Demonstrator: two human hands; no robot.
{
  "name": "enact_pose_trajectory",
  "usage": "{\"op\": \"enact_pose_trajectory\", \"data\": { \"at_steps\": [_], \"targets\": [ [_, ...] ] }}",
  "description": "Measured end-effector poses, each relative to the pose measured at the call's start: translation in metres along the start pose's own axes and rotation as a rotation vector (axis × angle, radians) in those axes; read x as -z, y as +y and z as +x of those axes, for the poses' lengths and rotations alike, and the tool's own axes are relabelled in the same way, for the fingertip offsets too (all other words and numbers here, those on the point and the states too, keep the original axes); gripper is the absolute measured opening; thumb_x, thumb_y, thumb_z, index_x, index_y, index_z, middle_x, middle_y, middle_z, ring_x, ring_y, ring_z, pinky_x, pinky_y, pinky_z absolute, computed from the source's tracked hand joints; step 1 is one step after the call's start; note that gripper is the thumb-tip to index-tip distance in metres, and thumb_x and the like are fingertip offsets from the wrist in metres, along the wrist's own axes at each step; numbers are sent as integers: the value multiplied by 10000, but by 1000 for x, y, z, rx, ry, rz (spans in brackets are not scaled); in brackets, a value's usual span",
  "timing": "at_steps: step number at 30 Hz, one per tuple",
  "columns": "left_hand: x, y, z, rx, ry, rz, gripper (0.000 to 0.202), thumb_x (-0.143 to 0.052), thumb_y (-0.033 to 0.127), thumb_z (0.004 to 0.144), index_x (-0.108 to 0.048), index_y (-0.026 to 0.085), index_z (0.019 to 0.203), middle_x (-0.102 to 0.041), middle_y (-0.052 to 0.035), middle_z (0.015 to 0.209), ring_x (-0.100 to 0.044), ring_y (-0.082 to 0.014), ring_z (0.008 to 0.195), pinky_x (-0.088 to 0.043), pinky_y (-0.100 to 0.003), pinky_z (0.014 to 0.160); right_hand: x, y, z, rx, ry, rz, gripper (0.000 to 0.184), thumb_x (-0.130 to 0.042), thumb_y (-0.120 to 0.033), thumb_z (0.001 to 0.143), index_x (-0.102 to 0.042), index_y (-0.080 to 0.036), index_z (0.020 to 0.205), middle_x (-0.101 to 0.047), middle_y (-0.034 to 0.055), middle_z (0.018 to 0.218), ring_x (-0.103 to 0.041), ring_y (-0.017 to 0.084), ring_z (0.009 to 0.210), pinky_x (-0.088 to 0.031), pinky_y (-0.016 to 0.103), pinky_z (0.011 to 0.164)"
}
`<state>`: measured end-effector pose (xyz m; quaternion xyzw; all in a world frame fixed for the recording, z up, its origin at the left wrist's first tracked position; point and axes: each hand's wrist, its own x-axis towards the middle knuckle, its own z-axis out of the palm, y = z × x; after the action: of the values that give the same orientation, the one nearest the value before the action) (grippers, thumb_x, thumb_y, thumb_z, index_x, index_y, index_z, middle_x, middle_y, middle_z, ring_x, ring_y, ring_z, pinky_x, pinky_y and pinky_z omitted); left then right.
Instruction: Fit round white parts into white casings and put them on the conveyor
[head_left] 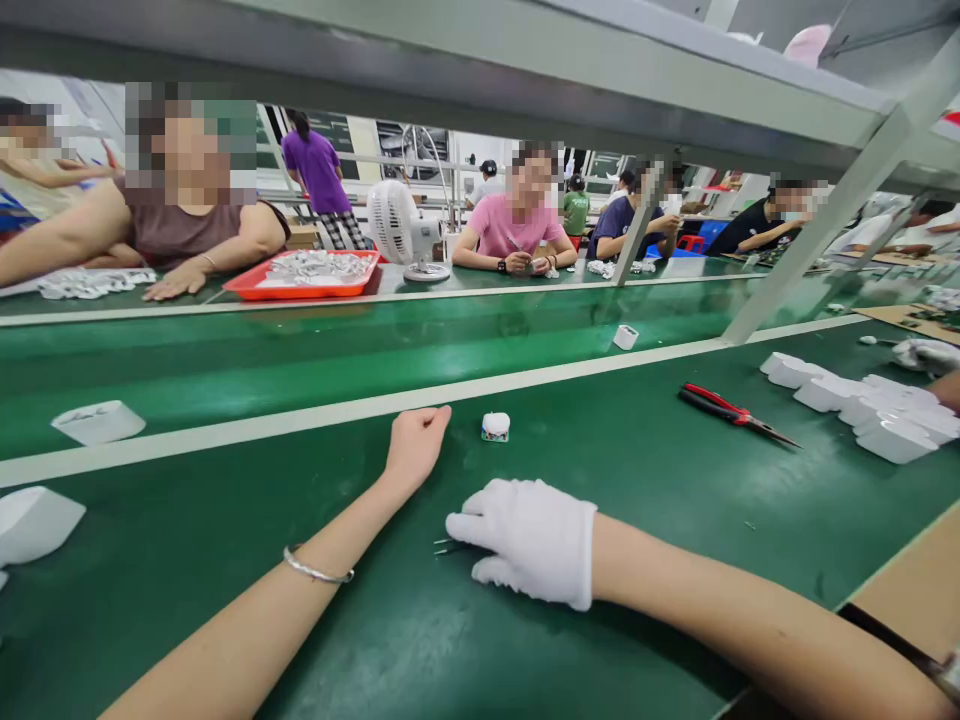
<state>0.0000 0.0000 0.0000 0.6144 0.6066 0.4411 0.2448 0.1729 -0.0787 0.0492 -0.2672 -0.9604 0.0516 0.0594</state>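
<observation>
My left hand (415, 447) is bare, with a silver bracelet on the wrist. Its fingers are curled in a pinch above the green bench (405, 640), and whatever they may hold is hidden. A white glove covers my right hand (529, 540), which is closed around tweezers (444, 547); only the two thin metal tips show, pointing left. Between and just beyond my hands sits a small white part with a green circuit board (495, 428) at its base. Neither hand touches it.
Red-handled long-nose pliers (739, 415) lie right, near several white housings (896, 418) and another person's gloved hand (926, 355). White housings (99, 422) ride the green conveyor belt (352, 350). Opposite, people sit by a red tray (300, 290) and a fan (405, 230). A metal beam (480, 85) crosses overhead.
</observation>
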Motion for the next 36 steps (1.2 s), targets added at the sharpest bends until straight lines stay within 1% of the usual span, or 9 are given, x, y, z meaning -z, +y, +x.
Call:
{"op": "enact_pose_trajectory", "data": {
  "at_steps": [4, 8, 13, 15, 18, 21, 28, 33, 36],
  "targets": [
    [0, 0, -2, 12, 11, -43, 442, -451, 388, 785, -216, 200, 460, -176, 57, 459, -186, -81, 460, -179, -246, 470, 3, 6, 1, -237, -189, -135, 140, -529, -110, 747, -623, -183, 821, -622, 66, 778, -593, 176, 620, -396, 243, 475],
    [0, 3, -3, 4, -2, -38, 433, -448, 374, 785, -234, 196, 454, -189, 56, 456, -193, -80, 451, -179, -245, 466, 27, 70, -23, -754, -199, -150, 184, -545, -41, 670, -635, -194, 722, -619, 71, 677, -609, 210, 539, -412, 285, 451],
    [-1, 3, -2, 7, -15, -19, 433, -444, 378, 790, -251, 193, 450, -198, 57, 453, -196, -79, 447, -181, -244, 467, 38, 120, -45, -958, -160, -202, 187, -596, 15, 619, -605, -168, 581, -572, 71, 539, -589, 226, 467, -446, 349, 455],
    [-1, 2, -1, 2, -24, -10, 436, -442, 385, 792, -258, 192, 447, -198, 57, 451, -201, -79, 446, -183, -243, 469, 33, 110, -35, -943, -59, -247, 94, -597, -96, 709, -654, -166, 737, -637, 138, 719, -635, 282, 639, -481, 409, 541],
    [-1, 1, -1, -5, -40, 7, 443, -447, 396, 787, -252, 193, 445, -195, 57, 445, -201, -80, 443, -181, -244, 470, 16, 82, -7, -811, 248, -281, 344, -470, -297, 864, -525, -202, 1190, -547, 168, 1190, -555, 291, 1048, -481, 436, 784],
    [-2, 2, -1, -12, -59, 27, 443, -447, 405, 786, -257, 194, 445, -203, 56, 439, -208, -83, 440, -178, -245, 469, -8, 64, 20, -565, 509, -152, 537, -529, -401, 830, -402, -192, 1308, -419, 163, 1337, -437, 286, 1191, -434, 402, 892],
    [0, 5, -1, -8, -91, 90, 440, -408, 437, 799, -277, 194, 456, -225, 55, 442, -232, -90, 441, -200, -243, 476, -25, 74, 19, -353, 235, -10, 269, -515, -277, 813, -540, -243, 1079, -558, 57, 1044, -530, 208, 890, -426, 307, 719],
    [-2, 6, -1, 1, -104, 168, 437, -372, 442, 809, -251, 195, 470, -250, 48, 453, -265, -98, 455, -241, -236, 497, -30, 90, 8, -350, 256, 144, 362, -529, -182, 757, -562, -250, 1111, -476, 71, 1246, -526, 218, 1024, -434, 321, 810],
    [6, 18, -3, 36, -140, 243, 438, -369, 457, 804, -309, 196, 457, -307, 35, 441, -328, -119, 449, -272, -246, 512, -37, 98, 10, -370, 288, 329, 382, -540, -163, 761, -578, -253, 1130, -547, 42, 1159, -564, 167, 969, -444, 295, 846]
  ]
}}
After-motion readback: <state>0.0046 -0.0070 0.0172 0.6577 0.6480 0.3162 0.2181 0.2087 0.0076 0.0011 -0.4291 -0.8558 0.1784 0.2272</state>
